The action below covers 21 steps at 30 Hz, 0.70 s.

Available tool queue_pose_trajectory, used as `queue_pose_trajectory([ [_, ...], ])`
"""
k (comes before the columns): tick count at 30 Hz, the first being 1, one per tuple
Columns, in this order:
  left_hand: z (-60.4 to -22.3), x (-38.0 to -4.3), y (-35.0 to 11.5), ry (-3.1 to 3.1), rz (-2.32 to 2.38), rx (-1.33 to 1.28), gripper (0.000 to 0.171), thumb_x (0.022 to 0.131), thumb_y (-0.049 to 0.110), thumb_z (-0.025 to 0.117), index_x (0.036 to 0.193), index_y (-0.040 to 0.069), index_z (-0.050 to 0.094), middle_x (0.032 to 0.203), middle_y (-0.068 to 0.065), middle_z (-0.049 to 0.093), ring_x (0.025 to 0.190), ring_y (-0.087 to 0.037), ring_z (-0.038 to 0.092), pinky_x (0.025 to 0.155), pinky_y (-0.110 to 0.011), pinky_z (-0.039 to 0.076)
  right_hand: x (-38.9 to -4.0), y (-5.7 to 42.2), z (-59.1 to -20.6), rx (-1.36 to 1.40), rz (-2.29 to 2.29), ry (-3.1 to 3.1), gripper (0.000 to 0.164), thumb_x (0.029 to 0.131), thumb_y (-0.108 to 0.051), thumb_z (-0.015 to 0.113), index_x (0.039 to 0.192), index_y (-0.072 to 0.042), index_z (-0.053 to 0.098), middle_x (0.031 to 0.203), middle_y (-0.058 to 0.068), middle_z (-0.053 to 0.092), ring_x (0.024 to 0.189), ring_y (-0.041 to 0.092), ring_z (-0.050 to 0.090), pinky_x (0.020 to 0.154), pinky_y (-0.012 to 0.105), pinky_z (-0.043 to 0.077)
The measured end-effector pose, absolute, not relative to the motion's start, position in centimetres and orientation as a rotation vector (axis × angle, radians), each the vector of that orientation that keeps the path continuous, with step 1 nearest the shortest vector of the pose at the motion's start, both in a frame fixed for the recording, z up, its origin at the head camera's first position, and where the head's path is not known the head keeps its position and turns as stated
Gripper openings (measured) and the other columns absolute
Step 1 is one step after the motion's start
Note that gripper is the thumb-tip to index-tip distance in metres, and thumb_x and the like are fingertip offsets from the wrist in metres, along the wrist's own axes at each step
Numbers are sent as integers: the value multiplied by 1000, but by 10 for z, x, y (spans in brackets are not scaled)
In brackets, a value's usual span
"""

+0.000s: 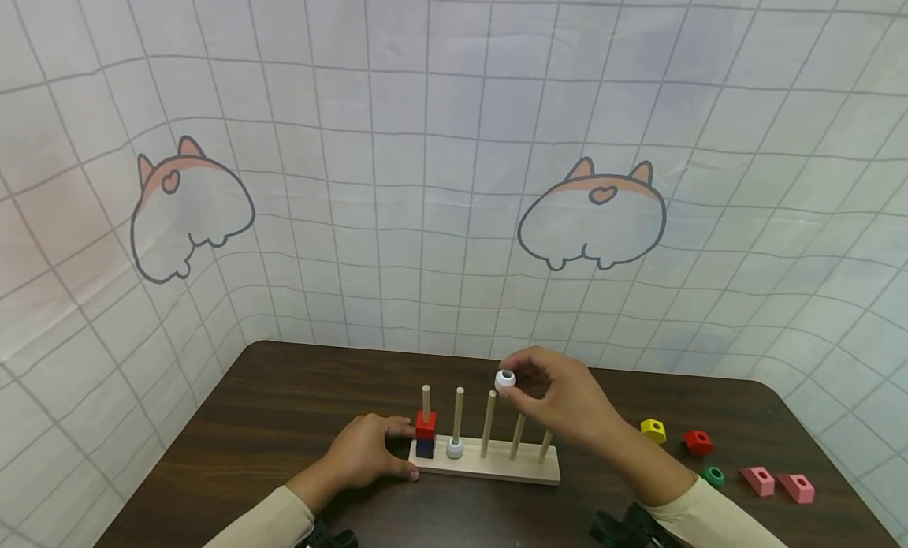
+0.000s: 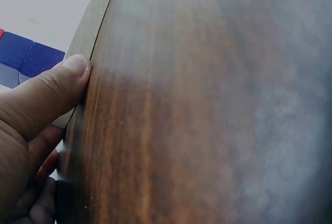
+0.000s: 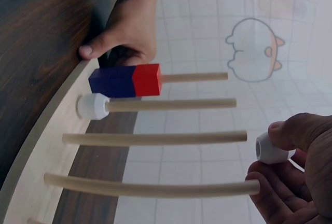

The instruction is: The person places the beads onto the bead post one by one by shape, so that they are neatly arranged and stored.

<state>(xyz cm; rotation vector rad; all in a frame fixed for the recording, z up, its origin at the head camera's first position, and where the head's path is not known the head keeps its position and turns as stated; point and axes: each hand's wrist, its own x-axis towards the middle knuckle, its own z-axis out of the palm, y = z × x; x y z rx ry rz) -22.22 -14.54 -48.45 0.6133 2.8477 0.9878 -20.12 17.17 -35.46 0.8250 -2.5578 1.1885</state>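
Observation:
My left hand (image 1: 365, 451) grips the left end of a pale wooden peg stand (image 1: 496, 466), its thumb (image 2: 77, 67) on the front edge. Dark blue (image 3: 111, 81) and red blocks (image 3: 148, 79) are stacked on the leftmost peg. A white bead (image 1: 455, 448) sits at the bottom of the second peg. Between thumb and fingers my right hand (image 1: 567, 394) pinches another white bead (image 3: 271, 148), its hole showing. That bead is held up near the tip of the third peg (image 3: 155, 139), which is bare, like the two pegs to its right.
On the dark wooden table (image 1: 298, 374), at the right, lie a yellow block (image 1: 653, 430), a red block (image 1: 698, 442), a green bead (image 1: 712, 476) and two pink blocks (image 1: 759, 481). A white gridded cloth (image 1: 397, 177) hangs behind the table.

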Motion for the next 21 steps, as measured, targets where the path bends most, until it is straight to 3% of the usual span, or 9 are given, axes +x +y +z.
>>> queue_pose_trajectory([
  [15, -485, -220, -146, 2849, 996, 636, 56, 66, 43, 96, 114, 20, 80, 129, -12, 69, 123, -41, 61, 101, -60, 46, -198, 143, -360, 787, 1223, -2548, 27, 90, -14, 81, 115, -17, 69, 100, -12, 71, 88, 5, 70, 78, 37, 58],
  [21, -484, -221, -145, 2850, 997, 632, 56, 65, 43, 96, 114, 20, 81, 129, -12, 69, 123, -41, 61, 102, -60, 46, -195, 131, -361, 749, 1233, -2551, 28, 89, -13, 82, 114, -16, 70, 100, -12, 71, 88, 5, 69, 79, 32, 58],
])
